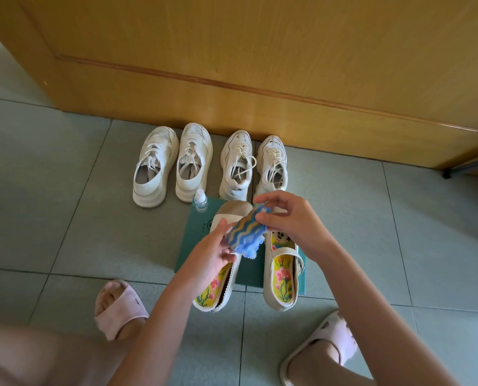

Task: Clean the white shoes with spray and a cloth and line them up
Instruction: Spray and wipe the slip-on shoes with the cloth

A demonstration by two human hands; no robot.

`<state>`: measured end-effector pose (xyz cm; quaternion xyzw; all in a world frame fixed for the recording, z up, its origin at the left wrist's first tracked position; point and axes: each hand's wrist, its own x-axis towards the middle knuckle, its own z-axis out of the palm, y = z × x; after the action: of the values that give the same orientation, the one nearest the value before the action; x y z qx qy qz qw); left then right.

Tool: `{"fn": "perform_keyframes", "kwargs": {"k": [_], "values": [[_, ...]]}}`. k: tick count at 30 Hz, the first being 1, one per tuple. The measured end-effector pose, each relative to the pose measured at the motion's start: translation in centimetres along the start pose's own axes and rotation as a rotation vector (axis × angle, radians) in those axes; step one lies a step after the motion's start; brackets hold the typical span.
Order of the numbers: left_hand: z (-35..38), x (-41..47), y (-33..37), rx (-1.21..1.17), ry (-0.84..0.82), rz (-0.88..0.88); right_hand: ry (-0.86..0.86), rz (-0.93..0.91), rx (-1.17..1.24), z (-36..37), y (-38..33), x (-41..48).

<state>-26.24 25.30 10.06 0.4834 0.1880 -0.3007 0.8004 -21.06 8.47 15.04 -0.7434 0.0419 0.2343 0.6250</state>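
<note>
left hand (212, 246), right hand (290, 218): fingers pinch cloth (246, 232) | flats (281, 277) on board (197, 232) beneath | spray bottle (200, 200), sneakers (193, 162) beyond

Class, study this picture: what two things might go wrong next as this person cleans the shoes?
The bottle stands upright near the left hand; a careless sweep might tip it. The cloth, which the right hand also pinches, hangs over the flat shoes and may dampen their flowered insoles.
</note>
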Motion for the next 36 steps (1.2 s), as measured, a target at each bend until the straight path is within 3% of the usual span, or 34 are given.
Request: {"fn": "perform_keyframes", "kwargs": {"k": [4, 7, 13, 18, 32, 36], "values": [[0.2, 0.0, 0.1, -0.051, -0.192, -0.088, -0.163, 0.008, 0.044, -0.3, -1.2, -0.4], [0.4, -0.1, 0.4, -0.106, -0.232, -0.081, -0.195, -0.001, 0.019, -0.5, -1.6, -0.5], [-0.5, 0.1, 0.5, -0.086, -0.061, 0.038, -0.049, 0.005, -0.053, -1.2, -1.1, -0.3], [-0.2, 0.0, 0.3, 0.081, 0.026, 0.129, -0.015, 0.025, -0.039, -1.0, -0.2, -0.5], [0.2, -0.2, 0.5, -0.235, 0.044, -0.233, -0.026, -0.052, -0.027, -0.8, -0.4, -0.8], [0.2, -0.1, 0.5, -0.294, 0.08, -0.186, -0.053, -0.047, -0.028, -0.7, -0.4, -1.0]]}}
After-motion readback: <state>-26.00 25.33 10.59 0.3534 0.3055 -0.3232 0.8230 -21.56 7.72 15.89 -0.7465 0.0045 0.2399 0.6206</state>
